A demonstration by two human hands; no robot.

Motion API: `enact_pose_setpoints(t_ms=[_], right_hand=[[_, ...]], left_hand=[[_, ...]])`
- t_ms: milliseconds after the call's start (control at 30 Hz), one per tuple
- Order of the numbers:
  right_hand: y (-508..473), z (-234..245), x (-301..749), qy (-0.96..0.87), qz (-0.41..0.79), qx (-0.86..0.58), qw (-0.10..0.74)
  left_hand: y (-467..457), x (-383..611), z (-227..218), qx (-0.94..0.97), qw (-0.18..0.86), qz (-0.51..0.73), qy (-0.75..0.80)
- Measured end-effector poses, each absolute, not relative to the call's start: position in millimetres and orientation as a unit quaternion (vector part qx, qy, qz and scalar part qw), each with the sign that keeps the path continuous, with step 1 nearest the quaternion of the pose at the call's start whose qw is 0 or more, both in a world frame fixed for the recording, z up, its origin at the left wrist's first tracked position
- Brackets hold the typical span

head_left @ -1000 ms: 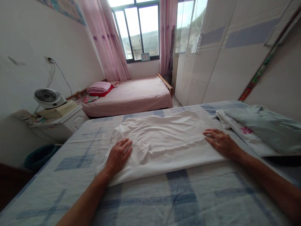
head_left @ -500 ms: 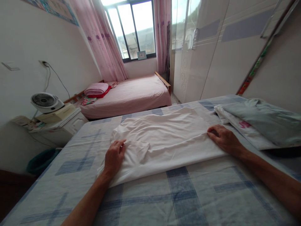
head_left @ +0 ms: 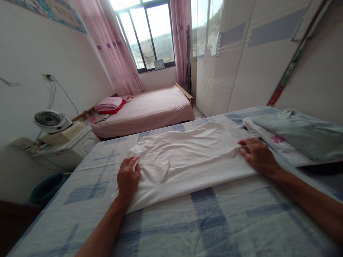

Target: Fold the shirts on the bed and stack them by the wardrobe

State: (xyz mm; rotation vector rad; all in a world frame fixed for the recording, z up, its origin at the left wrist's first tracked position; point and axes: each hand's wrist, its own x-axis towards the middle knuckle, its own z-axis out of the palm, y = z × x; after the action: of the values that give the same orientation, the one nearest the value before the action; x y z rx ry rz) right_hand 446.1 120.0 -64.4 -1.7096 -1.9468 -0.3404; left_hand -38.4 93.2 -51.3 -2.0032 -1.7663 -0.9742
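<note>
A folded white cloth (head_left: 187, 160) lies across a bed with a blue-checked sheet (head_left: 209, 221). My left hand (head_left: 128, 177) rests flat on the cloth's left end, fingers stretched forward and holding nothing. My right hand (head_left: 255, 154) lies on the cloth's right end, its fingers slightly curled against the edge of the fabric. Both forearms reach in from the near side of the bed.
Folded pale-green and white bedding (head_left: 292, 137) sits at the bed's right. A small fan (head_left: 50, 121) stands on a white cabinet (head_left: 72, 146) at left, with a teal bin (head_left: 46, 187) below. Beyond are a pink bed (head_left: 144, 109), a window and tall wardrobes (head_left: 241, 60).
Both hands have slid outward over the cloth, the left toward its left edge and the right toward its right edge. The camera has tilted slightly down and left.
</note>
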Motion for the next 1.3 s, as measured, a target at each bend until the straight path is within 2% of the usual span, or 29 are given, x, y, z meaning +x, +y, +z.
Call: enact_pose_setpoints(t_ms=[100, 233, 400, 500, 600, 700, 800, 867, 967, 1133, 1300], right_hand=[[117, -61, 442, -0.737, -0.155, -0.597, 0.275], [117, -60, 441, -0.777, -0.095, -0.579, 0.230], [115, -54, 437, -0.768, -0.056, -0.600, 0.219], [103, -45, 414, -0.798, -0.053, -0.557, 0.223], [89, -42, 390, -0.861, -0.035, -0.476, 0.175], [91, -42, 391, -0.865, -0.007, -0.486, 0.122], [122, -35, 412, -0.820, -0.003, -0.556, 0.135], [157, -25, 423, -0.799, -0.022, -0.578, 0.167], [215, -12, 425, -0.782, -0.055, -0.594, 0.182], [285, -13, 408, -0.766, -0.046, -0.630, 0.118], [309, -20, 402, -0.779, -0.022, -0.621, 0.080]], left_hand=[[83, -32, -48, -0.736, 0.155, -0.362, -0.551], [81, -26, -52, -0.833, 0.062, -0.261, -0.484], [85, -23, -51, -0.833, 0.029, -0.208, -0.513], [75, -10, -47, -0.832, 0.028, -0.187, -0.522], [63, 1, -45, -0.860, 0.019, -0.136, -0.491], [64, -4, -38, -0.880, -0.027, -0.098, -0.464], [90, -29, -20, -0.847, -0.046, -0.140, -0.511], [122, -47, -8, -0.807, -0.008, -0.186, -0.560], [177, -65, -1, -0.756, 0.021, -0.183, -0.628], [243, -63, -15, -0.688, -0.010, -0.147, -0.710], [269, -54, -24, -0.641, -0.036, -0.152, -0.752]])
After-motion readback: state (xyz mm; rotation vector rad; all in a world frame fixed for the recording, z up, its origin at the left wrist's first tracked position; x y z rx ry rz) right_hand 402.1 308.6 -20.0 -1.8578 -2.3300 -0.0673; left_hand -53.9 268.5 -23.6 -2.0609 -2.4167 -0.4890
